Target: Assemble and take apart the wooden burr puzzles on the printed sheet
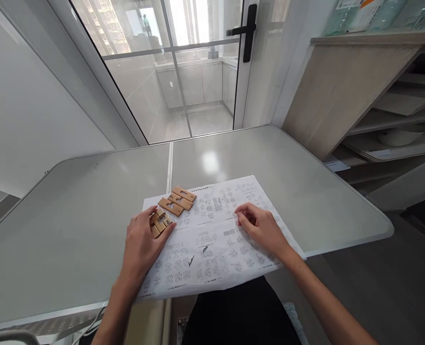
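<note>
My left hand is curled around a small cluster of notched wooden puzzle pieces, one marked with a 3, at the left part of the instruction sheet. Just beyond its fingertips lie three flat wooden pieces with cut-out slots, side by side and slightly staggered. Over the right part of the sheet rests my right hand, its fingers bent and thumb near the index fingertip. Whether anything small sits between those fingers is hidden. Printed line drawings of puzzle steps cover the creased white sheet, which has small torn spots.
The sheet lies on a pale folding table and overhangs its near edge. A glass door with a black handle stands beyond the table. To the right is a wooden shelf unit with bottles on top.
</note>
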`<state>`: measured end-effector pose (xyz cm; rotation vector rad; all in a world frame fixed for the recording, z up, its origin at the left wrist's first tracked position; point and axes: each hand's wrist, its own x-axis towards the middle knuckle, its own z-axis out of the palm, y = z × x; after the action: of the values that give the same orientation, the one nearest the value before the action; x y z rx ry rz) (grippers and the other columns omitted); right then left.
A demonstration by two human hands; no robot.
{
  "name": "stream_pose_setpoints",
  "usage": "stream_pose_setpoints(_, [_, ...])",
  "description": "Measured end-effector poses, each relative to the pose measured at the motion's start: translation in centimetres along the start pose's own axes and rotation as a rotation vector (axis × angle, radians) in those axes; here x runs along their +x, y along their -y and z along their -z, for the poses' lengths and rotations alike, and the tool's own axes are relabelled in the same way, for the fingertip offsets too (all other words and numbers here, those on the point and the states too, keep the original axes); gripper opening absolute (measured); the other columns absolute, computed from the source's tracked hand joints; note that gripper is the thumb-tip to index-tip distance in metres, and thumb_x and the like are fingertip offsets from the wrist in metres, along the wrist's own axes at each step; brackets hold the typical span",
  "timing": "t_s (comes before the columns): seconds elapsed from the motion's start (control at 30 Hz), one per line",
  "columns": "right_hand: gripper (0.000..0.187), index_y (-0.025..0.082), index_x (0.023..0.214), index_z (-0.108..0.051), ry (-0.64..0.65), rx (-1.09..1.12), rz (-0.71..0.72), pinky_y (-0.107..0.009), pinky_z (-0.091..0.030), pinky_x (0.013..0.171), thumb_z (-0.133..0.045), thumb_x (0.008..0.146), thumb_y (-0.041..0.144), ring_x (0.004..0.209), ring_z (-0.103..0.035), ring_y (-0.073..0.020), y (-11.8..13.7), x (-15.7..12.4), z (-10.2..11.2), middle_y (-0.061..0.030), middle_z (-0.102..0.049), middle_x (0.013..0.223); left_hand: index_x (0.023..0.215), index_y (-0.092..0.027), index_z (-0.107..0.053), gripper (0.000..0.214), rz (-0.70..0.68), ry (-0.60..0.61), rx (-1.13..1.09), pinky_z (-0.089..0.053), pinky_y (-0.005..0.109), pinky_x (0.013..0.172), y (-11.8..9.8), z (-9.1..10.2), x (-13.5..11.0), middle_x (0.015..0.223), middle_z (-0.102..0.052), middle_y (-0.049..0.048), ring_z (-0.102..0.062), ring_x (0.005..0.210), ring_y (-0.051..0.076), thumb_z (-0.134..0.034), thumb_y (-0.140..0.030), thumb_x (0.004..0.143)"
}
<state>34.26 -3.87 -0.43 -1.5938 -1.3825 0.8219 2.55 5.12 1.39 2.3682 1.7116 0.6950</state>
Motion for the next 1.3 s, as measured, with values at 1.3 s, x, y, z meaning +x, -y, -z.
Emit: stream_pose_setpoints(1.3, [0.024,0.029,0.124,-0.065,0.164,-0.197,0.084,-0.035,-0.057,0.071,-0.055,0.103,0.023,0.074,-0.070,-0.0178,1.3,-6.1,6.0,-0.0028,-0.071,0.111,0.150,-0.029,-0.043,0.083,-0.502,0.226,-0.204,-0.054,0.054,0.103,-13.9,-5.8,-1.6,0.140,-0.060,0.0140,-0.060,0.127,0.036,-0.084,-0.054,0.082])
